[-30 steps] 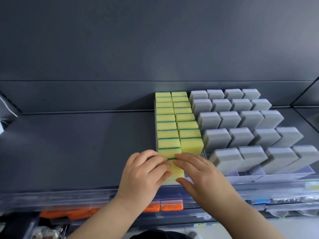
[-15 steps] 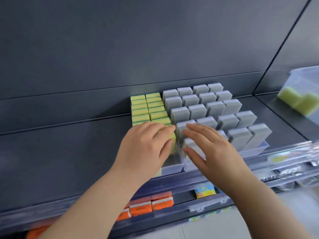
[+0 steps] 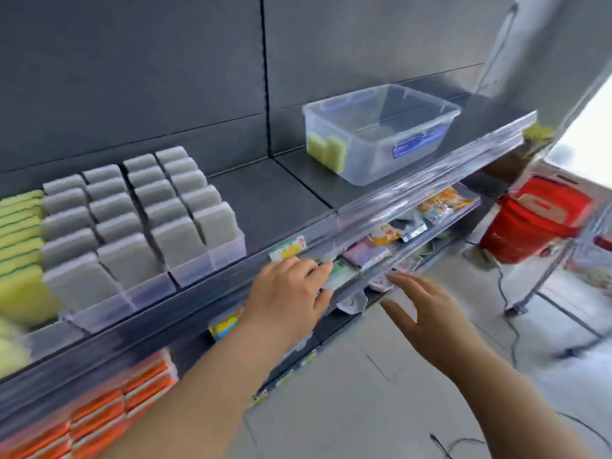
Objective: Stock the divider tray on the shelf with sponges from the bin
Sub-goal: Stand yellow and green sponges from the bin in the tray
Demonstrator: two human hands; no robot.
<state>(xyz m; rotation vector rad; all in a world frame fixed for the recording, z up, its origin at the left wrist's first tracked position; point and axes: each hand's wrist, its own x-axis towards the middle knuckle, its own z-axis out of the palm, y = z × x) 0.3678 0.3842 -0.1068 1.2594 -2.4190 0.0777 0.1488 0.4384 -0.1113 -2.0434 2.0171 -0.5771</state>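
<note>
A clear plastic bin (image 3: 420, 150) stands on the dark shelf at the right, with two yellow sponges (image 3: 326, 150) upright in its left corner. The clear divider tray (image 3: 198, 270) sits at the left, its rows filled with grey sponges (image 3: 132, 207) and, at the far left edge, yellow-green sponges (image 3: 20, 233). My left hand (image 3: 288, 296) hovers in front of the shelf edge with relaxed fingers and holds nothing. My right hand (image 3: 427, 313) is lower and to the right, fingers spread, also holding nothing. Both hands are between the tray and the bin.
A clear front rail (image 3: 414, 187) runs along the shelf edge. Lower shelves hold orange sponges (image 3: 109, 415) and small colourful packets (image 3: 384, 240). A red basket (image 3: 536, 220) stands on the floor at the right, beside a metal frame leg.
Both hands have left the yellow sponges in the tray and moved right, off the shelf. The view has swung right, bringing the bin into sight.
</note>
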